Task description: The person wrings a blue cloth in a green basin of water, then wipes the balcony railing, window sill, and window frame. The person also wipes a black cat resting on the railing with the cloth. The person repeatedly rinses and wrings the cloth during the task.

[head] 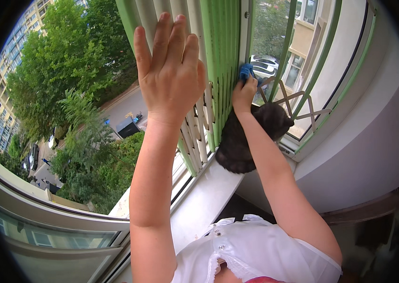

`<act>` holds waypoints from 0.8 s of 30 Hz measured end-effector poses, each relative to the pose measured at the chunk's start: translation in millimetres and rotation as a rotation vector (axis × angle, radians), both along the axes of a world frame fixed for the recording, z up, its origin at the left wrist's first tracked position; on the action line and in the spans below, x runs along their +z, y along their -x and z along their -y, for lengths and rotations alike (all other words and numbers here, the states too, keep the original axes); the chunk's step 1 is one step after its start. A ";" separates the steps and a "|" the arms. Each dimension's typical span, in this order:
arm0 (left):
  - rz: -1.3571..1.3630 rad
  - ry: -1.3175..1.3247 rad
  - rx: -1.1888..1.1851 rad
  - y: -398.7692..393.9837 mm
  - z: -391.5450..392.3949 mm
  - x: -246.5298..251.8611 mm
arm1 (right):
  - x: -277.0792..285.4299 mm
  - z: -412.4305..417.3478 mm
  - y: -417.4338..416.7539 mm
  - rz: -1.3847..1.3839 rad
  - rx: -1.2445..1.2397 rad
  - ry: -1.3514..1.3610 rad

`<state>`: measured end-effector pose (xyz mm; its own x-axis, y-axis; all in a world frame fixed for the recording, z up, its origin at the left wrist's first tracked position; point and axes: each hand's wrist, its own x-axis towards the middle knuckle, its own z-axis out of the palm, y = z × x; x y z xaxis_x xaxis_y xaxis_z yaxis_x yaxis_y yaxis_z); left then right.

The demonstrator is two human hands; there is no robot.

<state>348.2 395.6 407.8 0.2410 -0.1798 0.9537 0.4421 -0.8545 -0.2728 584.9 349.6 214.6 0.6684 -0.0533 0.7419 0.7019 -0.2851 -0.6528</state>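
Note:
My left hand (pixel 171 70) is raised with its fingers apart, its palm towards the folded white and green metal slats of a folding window grille (pixel 217 46); whether the palm touches them is hidden. In my right hand (pixel 244 93) is a bunched blue cloth (pixel 246 71), held against the window frame (pixel 244 32) beside the green slats. Just below that hand a dark, furry cat (pixel 235 145) sits on the white windowsill (pixel 206 198), its body partly behind my right forearm.
A grille section with green bars and crossed metal links (pixel 304 93) stands at the right window. On the left the window opening shows trees (pixel 61 56), a road and parked cars far below. An open window sash (pixel 58 240) is at the lower left, and a pale wall (pixel 355 169) at the right.

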 end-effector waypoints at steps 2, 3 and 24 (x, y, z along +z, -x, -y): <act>0.001 -0.015 0.040 5.4 -1.8 3.6 | 40.4 3.0 -0.4 0.166 0.060 -0.106; 0.005 -0.011 0.037 6.2 -2.3 1.8 | 69.9 12.6 -0.3 0.248 0.079 -0.145; 0.067 0.011 -0.093 4.4 -5.7 1.3 | 108.2 107.8 25.8 0.146 -0.359 0.616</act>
